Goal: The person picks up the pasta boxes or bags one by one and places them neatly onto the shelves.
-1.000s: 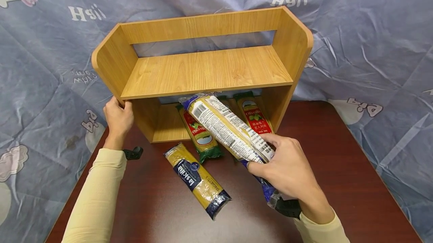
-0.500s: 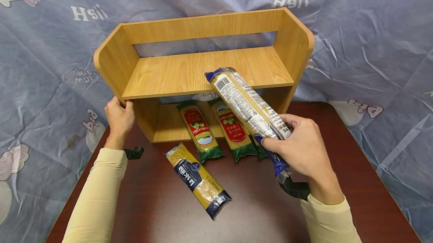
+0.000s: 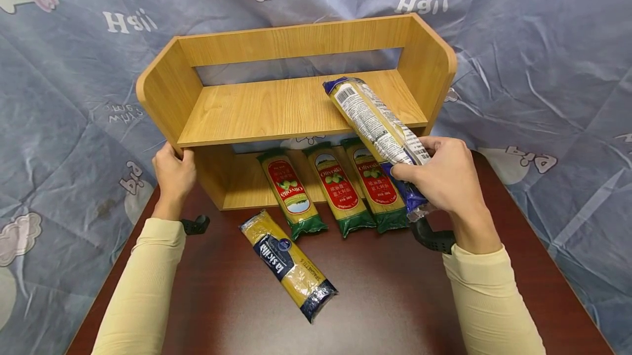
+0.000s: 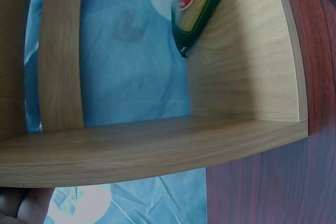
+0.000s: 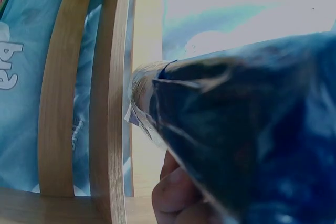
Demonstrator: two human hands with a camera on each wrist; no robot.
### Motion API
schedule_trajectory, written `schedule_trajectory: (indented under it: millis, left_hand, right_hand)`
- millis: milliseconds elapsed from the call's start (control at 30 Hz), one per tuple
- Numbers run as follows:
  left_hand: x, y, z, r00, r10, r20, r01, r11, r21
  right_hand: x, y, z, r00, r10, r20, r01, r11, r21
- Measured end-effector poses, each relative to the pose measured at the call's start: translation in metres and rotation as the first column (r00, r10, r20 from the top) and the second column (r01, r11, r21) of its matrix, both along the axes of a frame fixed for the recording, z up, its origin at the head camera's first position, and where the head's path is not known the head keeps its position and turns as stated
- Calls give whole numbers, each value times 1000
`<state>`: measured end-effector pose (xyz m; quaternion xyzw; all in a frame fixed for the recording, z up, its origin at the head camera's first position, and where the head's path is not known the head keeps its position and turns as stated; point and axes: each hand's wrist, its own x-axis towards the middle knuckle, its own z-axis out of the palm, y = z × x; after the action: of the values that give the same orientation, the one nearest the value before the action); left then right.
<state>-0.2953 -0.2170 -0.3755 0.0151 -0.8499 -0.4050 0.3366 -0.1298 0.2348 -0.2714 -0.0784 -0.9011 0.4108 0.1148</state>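
My right hand [image 3: 446, 176] grips the near end of a blue-ended spaghetti packet [image 3: 377, 122], its white printed back facing up. The packet slants up and leftward, its far end over the upper board of the wooden shelf [image 3: 296, 105]. In the right wrist view the packet's dark blue end [image 5: 252, 129] fills much of the picture, with curled fingers [image 5: 176, 192] beneath. On the shelf's left side panel, my left hand [image 3: 174, 174] holds the edge; only a bit of its fingers [image 4: 31, 205] shows in the left wrist view.
Green-ended Olivoilà pasta packets, at left [image 3: 291, 193], middle [image 3: 340, 187] and right [image 3: 377, 185], lie in the lower compartment, jutting out in front. A la Sicilia spaghetti packet [image 3: 288, 264] lies slantwise on the dark red table [image 3: 385, 300]. A patterned cloth [image 3: 533, 69] hangs behind.
My right hand has lifted the spaghetti packet up and to the right, from in front of the lower compartment to the upper board's level. The left hand stays on the side panel.
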Motion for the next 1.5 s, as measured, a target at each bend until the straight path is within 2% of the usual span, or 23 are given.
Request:
schedule_trajectory:
  millis: [333,600,967,1233,1500]
  left_hand:
    - [1,0,1,1000,-1,7,1,1000,-1]
    - [-1,-1,-1,1000,7,-13,-7,1000,-9]
    - [-1,-1,-1,1000,5,-8,-5,1000,-7]
    - [0,-1,-1,1000,-3,-17,3,1000,1]
    - [0,-2,-1,1000,-9,-7,9,1000,8]
  right_hand:
    - [-36,12,13,999,-48,-3,48,996,69]
    - [-58,21,17,997,-69,22,68,997,28]
    - [-75,27,23,991,-120,53,118,993,29]
    - [-80,21,27,986,-167,29,159,970,184]
    - [-86,13,31,986,-167,3,161,956,245]
